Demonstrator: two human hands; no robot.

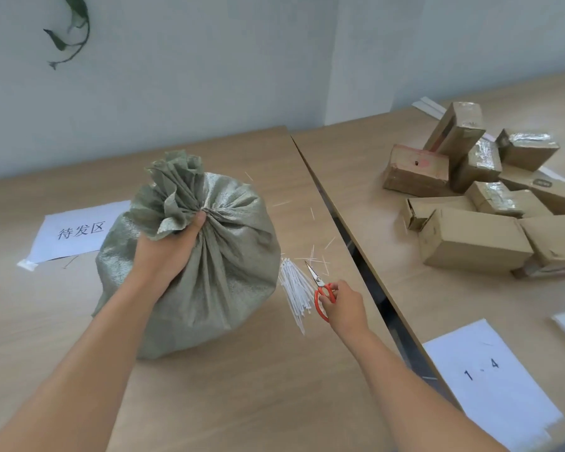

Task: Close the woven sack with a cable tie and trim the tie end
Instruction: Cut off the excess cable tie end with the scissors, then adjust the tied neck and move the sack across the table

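A full green woven sack [229, 265] stands on the wooden table, its mouth gathered into pleats at the top. My left hand [167, 246] grips the gathered neck of the sack. A bundle of white cable ties [296, 288] lies on the table just right of the sack. Red-handled scissors [322, 288] lie beside the bundle, blades pointing away from me. My right hand [344, 305] rests on the scissors' handles, fingers touching the red loops. Whether a tie is around the neck is hidden by my left hand and the folds.
Several short white tie offcuts [317, 256] are scattered right of the sack. A paper sheet with printed characters [79, 230] lies left of the sack. On the adjoining table to the right are a pile of cardboard boxes [477, 197] and a sheet marked "1-4" [483, 373].
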